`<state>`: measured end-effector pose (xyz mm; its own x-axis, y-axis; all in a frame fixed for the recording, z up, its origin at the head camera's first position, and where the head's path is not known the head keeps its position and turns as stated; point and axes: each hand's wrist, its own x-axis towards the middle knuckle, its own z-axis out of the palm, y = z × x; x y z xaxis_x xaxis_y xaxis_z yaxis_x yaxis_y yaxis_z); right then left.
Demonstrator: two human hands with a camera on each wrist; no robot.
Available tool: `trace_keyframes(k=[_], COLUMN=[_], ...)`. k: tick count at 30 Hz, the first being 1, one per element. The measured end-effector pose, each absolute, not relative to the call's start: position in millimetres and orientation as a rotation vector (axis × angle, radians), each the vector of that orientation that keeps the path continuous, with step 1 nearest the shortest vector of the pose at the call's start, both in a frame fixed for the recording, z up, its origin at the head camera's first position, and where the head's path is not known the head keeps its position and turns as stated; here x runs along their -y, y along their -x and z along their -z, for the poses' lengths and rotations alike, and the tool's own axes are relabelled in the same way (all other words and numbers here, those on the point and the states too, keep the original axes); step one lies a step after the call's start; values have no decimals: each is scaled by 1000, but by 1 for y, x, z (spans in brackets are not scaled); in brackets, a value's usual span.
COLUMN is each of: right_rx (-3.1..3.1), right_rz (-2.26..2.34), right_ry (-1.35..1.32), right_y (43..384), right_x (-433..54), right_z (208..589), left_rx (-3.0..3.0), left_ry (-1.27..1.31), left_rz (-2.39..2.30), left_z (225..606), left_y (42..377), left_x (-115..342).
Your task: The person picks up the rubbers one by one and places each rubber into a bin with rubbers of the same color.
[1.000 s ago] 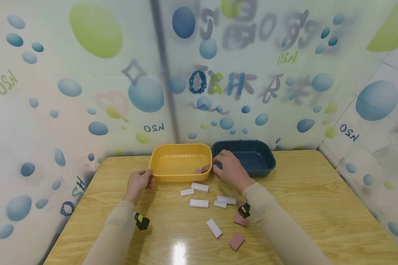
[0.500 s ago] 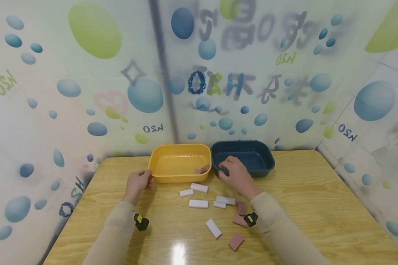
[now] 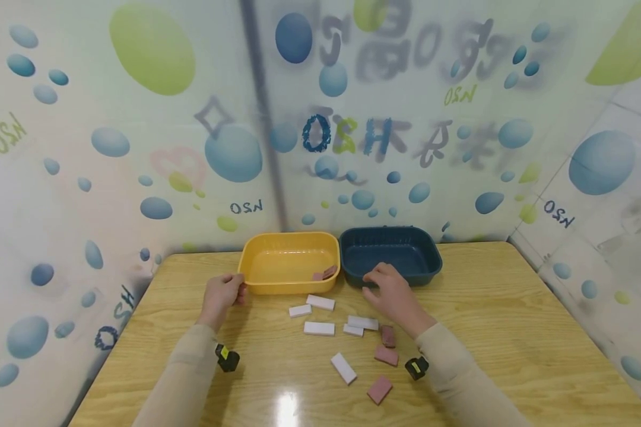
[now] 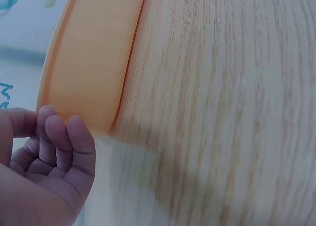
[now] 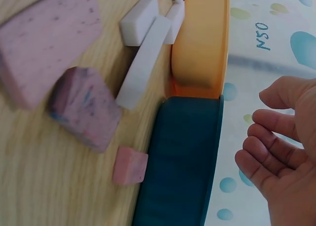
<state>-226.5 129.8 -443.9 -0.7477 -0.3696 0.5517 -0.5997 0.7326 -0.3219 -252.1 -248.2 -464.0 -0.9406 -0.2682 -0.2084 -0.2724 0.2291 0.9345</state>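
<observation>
My left hand [image 3: 223, 299] pinches the front left corner of a yellow plastic basin [image 3: 291, 288]; in the left wrist view, thumb and fingers [image 4: 74, 137] meet at its rim. My right hand [image 3: 396, 298] hovers at the front edge of a dark blue basin [image 3: 432, 276], holding nothing. Its fingers are bent and apart from the thumb in the right wrist view. Pink speckled blocks [image 3: 380, 389] lie on the table below the right wrist; another small pink block [image 5: 130, 165] sits by the blue basin. A few pink pieces [image 3: 326, 273] lie inside the yellow basin.
Several white blocks [image 3: 319, 328] lie in front of the basins, one leaning over another [image 3: 363, 322]. The two basins stand side by side at the back of the wooden table [image 3: 513, 332], close to a patterned wall [image 3: 459, 190].
My right hand has drawn back from the gap between the basins, moving right and toward me, uncovering a pink block near the wrist. The left hand stays at the yellow basin's corner.
</observation>
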Motion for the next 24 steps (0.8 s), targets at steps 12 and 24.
trace_keyframes(k=[12, 24], right_rx=[2512, 2540], right_rz=[-691, -662], right_ry=[-714, -691], right_y=[217, 213], right_x=[-142, -154], right_z=[452, 461], left_rx=[-2448, -2459], left_ry=[543, 538], left_rz=[-1877, -1864], left_z=[465, 464], left_y=[251, 251], left_x=[248, 248])
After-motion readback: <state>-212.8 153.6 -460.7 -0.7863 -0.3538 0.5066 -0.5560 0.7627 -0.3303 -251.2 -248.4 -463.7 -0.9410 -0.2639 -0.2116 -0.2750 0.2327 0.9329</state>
